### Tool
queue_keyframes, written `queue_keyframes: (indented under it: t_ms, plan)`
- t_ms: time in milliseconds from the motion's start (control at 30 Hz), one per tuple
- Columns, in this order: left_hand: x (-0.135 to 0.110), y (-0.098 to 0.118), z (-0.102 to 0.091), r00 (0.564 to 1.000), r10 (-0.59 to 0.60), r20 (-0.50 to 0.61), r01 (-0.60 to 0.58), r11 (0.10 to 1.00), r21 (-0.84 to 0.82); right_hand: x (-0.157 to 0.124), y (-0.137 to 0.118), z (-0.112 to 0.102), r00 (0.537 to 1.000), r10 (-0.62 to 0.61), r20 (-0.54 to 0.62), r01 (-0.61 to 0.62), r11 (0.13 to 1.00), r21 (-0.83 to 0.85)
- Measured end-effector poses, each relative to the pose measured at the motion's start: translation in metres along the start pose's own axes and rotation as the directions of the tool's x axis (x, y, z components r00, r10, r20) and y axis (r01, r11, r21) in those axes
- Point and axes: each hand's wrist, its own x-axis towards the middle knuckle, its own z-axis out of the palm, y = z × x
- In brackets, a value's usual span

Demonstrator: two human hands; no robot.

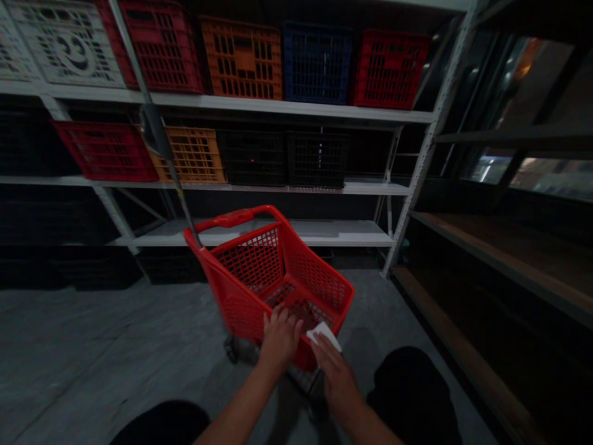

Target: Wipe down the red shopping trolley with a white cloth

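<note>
**Two Hands at a Red Cart**

A person stands in a dim store room and leans over a bright red plastic shopping cart with holes in its sides (250, 262). The cart sits on the gray concrete floor (92, 352), tilted in the view, with a small black wheel (230, 349) showing under it.

The person's left hand (280, 339) is on the near top edge of the cart. Its fingers are spread a little and bent down over the edge. I cannot tell if they are gripping it or just resting there.

The right hand (337, 378) is just beside the left hand. Its fingers lie on a small flat white piece of paper or card (323, 335) and seem to hold it at the cart's edge. The thumb is hidden, so I cannot see the whole hold.

A red handle (234, 217) crosses the far end of the cart, and a thin gray pole (178, 185) rises from its corner. Past the cart stand long white metal shelves (278, 105). They hold plastic crates in red, orange, blue, white and black, such as a blue crate (317, 62). Dark wooden shelves (509, 259) stand to the right.
</note>
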Motion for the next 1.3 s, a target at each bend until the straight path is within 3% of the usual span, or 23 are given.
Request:
queue_keyframes:
  t_ms: [100,233,333,467,567,700,833,933,1033,1167,1233,1300]
  plan:
    - [0.003,-0.008,-0.005,1.000,0.019,0.019,-0.019,1.000,-0.019,0.003,0.026,-0.016,0.999,-0.052,-0.012,0.052,0.998,-0.037]
    - [0.005,-0.012,-0.004,0.999,0.040,0.004,-0.040,0.999,-0.015,0.007,0.050,-0.025,0.990,0.028,-0.138,-0.046,0.990,-0.133]
    - [0.006,-0.009,0.002,0.999,0.022,-0.027,-0.021,1.000,0.006,0.005,0.027,-0.012,0.990,0.058,-0.129,-0.075,0.989,-0.129]
    - [0.009,-0.011,0.004,1.000,0.011,-0.023,-0.011,1.000,0.011,0.001,-0.007,0.002,1.000,0.002,-0.023,-0.004,0.996,-0.085]
    - [0.010,-0.015,0.002,1.000,0.029,0.006,-0.029,1.000,0.003,0.004,0.004,-0.006,1.000,-0.016,-0.008,0.015,0.995,-0.096]
    - [0.010,-0.016,0.005,0.999,0.018,-0.046,-0.017,1.000,0.013,0.015,0.020,-0.006,0.996,0.028,-0.090,-0.039,0.991,-0.127]
    - [0.010,-0.015,0.011,0.998,0.001,-0.061,-0.001,1.000,0.013,0.021,-0.010,0.016,0.995,0.002,-0.099,-0.010,0.996,-0.086]
    - [0.009,-0.018,0.009,1.000,0.006,-0.027,-0.006,1.000,-0.008,0.018,-0.019,0.017,0.998,-0.034,-0.055,0.029,0.996,-0.089]
    - [0.008,-0.021,0.002,1.000,0.013,-0.015,-0.013,0.999,-0.036,0.013,0.011,0.001,0.997,-0.076,-0.011,0.074,0.989,-0.126]
    - [0.005,-0.019,-0.005,1.000,0.008,0.016,-0.007,0.999,-0.038,0.017,0.064,-0.017,0.991,-0.006,-0.137,-0.021,0.979,-0.201]
    - [0.005,-0.016,-0.005,1.000,-0.006,0.020,0.006,1.000,-0.027,0.019,0.068,-0.014,0.983,0.005,-0.185,-0.043,0.978,-0.204]
    - [0.005,-0.013,-0.004,1.000,-0.018,0.012,0.018,1.000,-0.019,0.016,0.052,-0.006,0.987,-0.027,-0.159,-0.003,0.982,-0.188]
